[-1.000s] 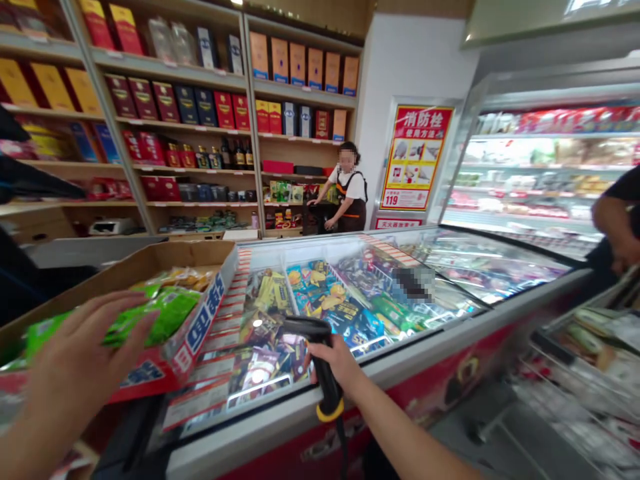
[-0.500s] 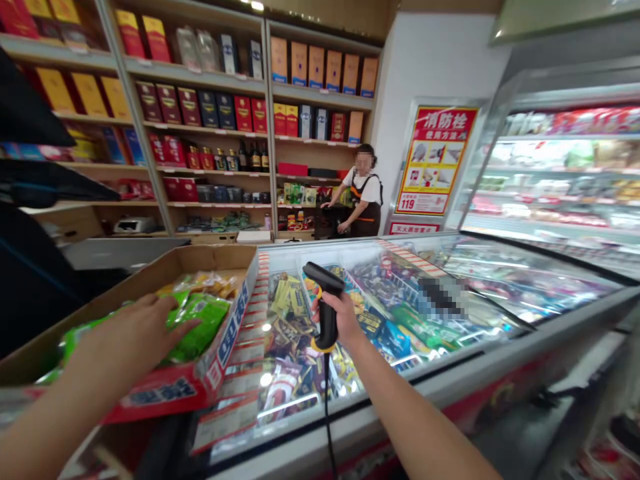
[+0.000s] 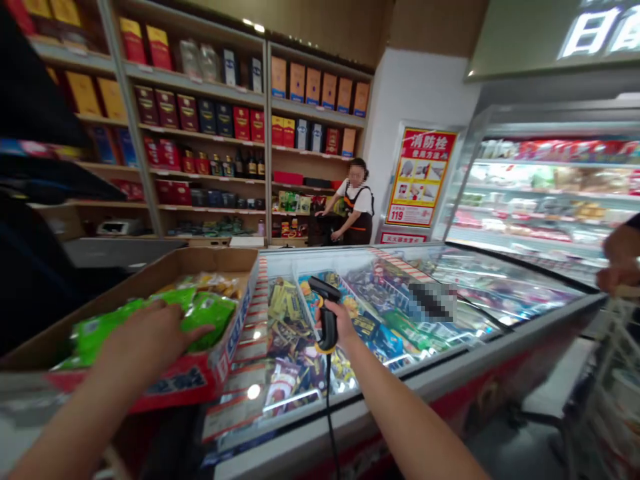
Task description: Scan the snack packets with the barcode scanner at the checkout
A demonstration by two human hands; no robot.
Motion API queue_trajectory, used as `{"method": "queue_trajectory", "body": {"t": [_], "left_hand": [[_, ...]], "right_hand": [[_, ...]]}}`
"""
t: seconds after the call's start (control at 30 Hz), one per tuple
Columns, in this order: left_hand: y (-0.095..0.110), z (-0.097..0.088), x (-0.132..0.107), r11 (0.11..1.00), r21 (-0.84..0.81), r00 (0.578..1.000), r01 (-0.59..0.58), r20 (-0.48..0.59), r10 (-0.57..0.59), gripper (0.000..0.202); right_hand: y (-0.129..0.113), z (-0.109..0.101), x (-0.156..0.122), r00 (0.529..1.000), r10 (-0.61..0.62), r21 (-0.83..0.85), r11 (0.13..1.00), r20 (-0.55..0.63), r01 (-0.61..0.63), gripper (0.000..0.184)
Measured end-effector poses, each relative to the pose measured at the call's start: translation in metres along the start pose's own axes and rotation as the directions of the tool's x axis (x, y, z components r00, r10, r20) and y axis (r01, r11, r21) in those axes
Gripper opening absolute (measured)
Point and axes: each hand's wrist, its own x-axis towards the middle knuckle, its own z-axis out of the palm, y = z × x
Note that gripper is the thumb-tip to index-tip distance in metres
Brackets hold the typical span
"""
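A black-and-yellow barcode scanner is upright in my right hand, its head tilted and its cable hanging down. It is held above the glass lid of a chest freezer. On the left, my left hand rests over green plastic packets, thumb spread away from the other fingers. Some fingertips are hard to make out against the packets. These packets lie in an open cardboard box with a red printed front, beside yellowish packets at its far end.
Wrapped frozen goods lie under the glass. Behind the freezer stands a person in an apron, before shelves of boxed bottles. Another person's hand is at the right edge, near a white wire rack or cart. A lit refrigerated cabinet stands behind.
My view has shifted slightly right and up. Another person's hand and the wire rack have come into view at the right. Both my hands keep nearly the same pose.
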Motion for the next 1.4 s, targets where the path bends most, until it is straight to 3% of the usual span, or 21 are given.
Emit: {"method": "queue_trajectory", "body": {"t": [0.07, 0.17, 0.4, 0.5, 0.57, 0.63, 0.7, 0.73, 0.77, 0.83, 0.87, 0.9, 0.97, 1.03, 1.13, 1.23, 1.4], "left_hand": [[0.017, -0.017, 0.010, 0.981, 0.143, 0.977, 0.129, 0.151, -0.151, 0.056], [0.032, -0.031, 0.018, 0.956, 0.163, 0.922, 0.246, 0.266, -0.283, 0.054], [0.038, -0.027, 0.016, 0.948, 0.007, 0.909, 0.319, 0.279, -0.308, 0.029], [0.036, -0.031, 0.019, 0.935, -0.085, 0.928, 0.343, 0.184, -0.324, 0.021], [0.037, -0.040, 0.026, 0.909, -0.191, 0.928, 0.371, 0.045, -0.370, 0.020], [0.045, -0.049, 0.038, 0.848, -0.396, 0.904, 0.353, -0.091, -0.418, 0.019], [0.065, -0.055, 0.052, 0.658, -0.708, 0.873, 0.256, -0.122, -0.472, 0.018], [0.079, -0.054, 0.058, 0.480, -0.854, 0.873, 0.201, -0.067, -0.484, 0.018], [0.095, -0.051, 0.062, 0.241, -0.956, 0.881, 0.170, 0.037, -0.471, 0.019], [0.127, -0.038, 0.067, -0.226, -0.946, 0.902, 0.234, 0.298, -0.313, 0.018], [0.141, -0.029, 0.068, -0.381, -0.872, 0.889, 0.307, 0.406, -0.212, 0.015], [0.152, -0.019, 0.067, -0.492, -0.790, 0.861, 0.366, 0.488, -0.142, 0.014], [0.167, -0.001, 0.065, -0.615, -0.667, 0.809, 0.421, 0.582, -0.078, 0.014], [0.174, 0.015, 0.063, -0.675, -0.643, 0.810, 0.363, 0.575, -0.112, 0.023], [0.180, 0.035, 0.062, -0.690, -0.699, 0.848, 0.186, 0.469, -0.246, 0.041], [0.185, 0.060, 0.064, -0.645, -0.756, 0.824, 0.110, 0.433, -0.366, 0.044], [0.184, 0.097, 0.066, -0.499, -0.865, 0.793, 0.051, 0.338, -0.506, 0.040]], "right_hand": [[0.003, -0.003, 0.000, 1.000, 0.004, -0.008, 1.000, 0.003, -0.004, 0.034], [0.007, -0.007, 0.002, 0.999, 0.034, -0.048, 0.998, 0.003, -0.034, 0.033], [0.010, -0.015, 0.006, 0.999, 0.028, -0.051, 0.998, 0.033, -0.026, 0.029], [0.012, -0.017, 0.008, 0.998, 0.037, -0.056, 0.998, 0.041, -0.035, 0.028], [0.011, -0.017, 0.007, 0.999, 0.034, -0.074, 0.997, 0.034, -0.031, 0.028], [0.011, -0.016, 0.006, 0.999, 0.031, -0.091, 0.995, 0.025, -0.028, 0.029], [0.010, -0.015, 0.005, 0.999, 0.033, -0.097, 0.995, 0.018, -0.031, 0.029], [0.010, -0.015, 0.005, 0.999, 0.038, -0.095, 0.995, 0.015, -0.037, 0.029], [0.009, -0.015, 0.005, 0.999, 0.046, -0.088, 0.995, 0.009, -0.045, 0.029], [0.007, -0.015, 0.006, 0.997, 0.075, -0.066, 0.995, -0.007, -0.076, 0.029], [0.005, -0.016, 0.007, 0.996, 0.092, -0.048, 0.995, -0.014, -0.093, 0.028], [0.002, -0.015, 0.008, 0.994, 0.103, -0.025, 0.994, -0.022, -0.104, 0.028], [-0.008, -0.014, 0.011, 0.994, 0.101, 0.015, 0.995, -0.029, -0.101, 0.025], [-0.022, -0.010, 0.016, 0.998, 0.069, 0.033, 0.997, -0.014, -0.069, 0.022], [-0.042, -0.001, 0.023, 0.997, 0.035, 0.031, 0.999, 0.062, -0.037, 0.019], [-0.048, 0.005, 0.034, 0.998, 0.046, -0.054, 0.998, 0.048, -0.043, 0.022], [-0.029, 0.001, 0.046, 0.999, 0.008, -0.152, 0.988, -0.032, -0.012, 0.027]]}}
